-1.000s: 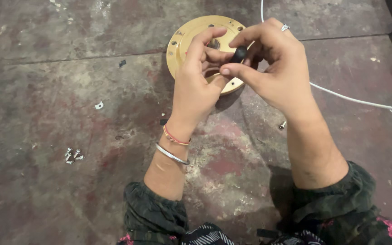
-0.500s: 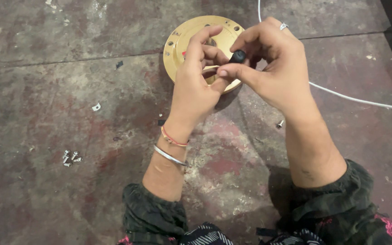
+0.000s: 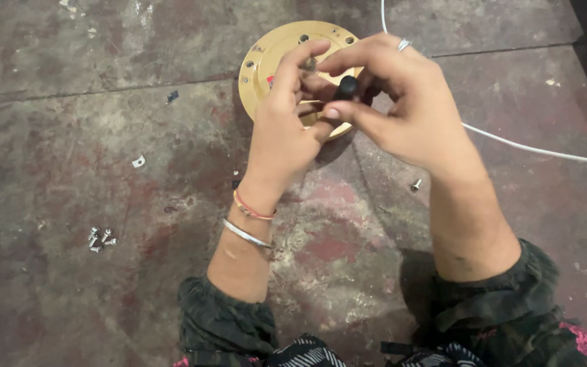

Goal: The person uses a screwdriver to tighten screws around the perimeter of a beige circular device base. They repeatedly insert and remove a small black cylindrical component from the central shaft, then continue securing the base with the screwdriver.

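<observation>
Head view: the right hand [image 3: 409, 109] pinches a small black cylindrical part [image 3: 346, 87] between thumb and fingers while the left hand [image 3: 287, 129] closes its fingertips against it, both held above a tan round plate [image 3: 266, 58] on the stained floor [image 3: 69, 136], loose screws [image 3: 100, 238] well apart at left.

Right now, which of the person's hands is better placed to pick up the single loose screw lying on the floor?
Probably the right hand: the loose screw lies just below its wrist, while the left hand is further off. Both pinch a small black part.
</observation>
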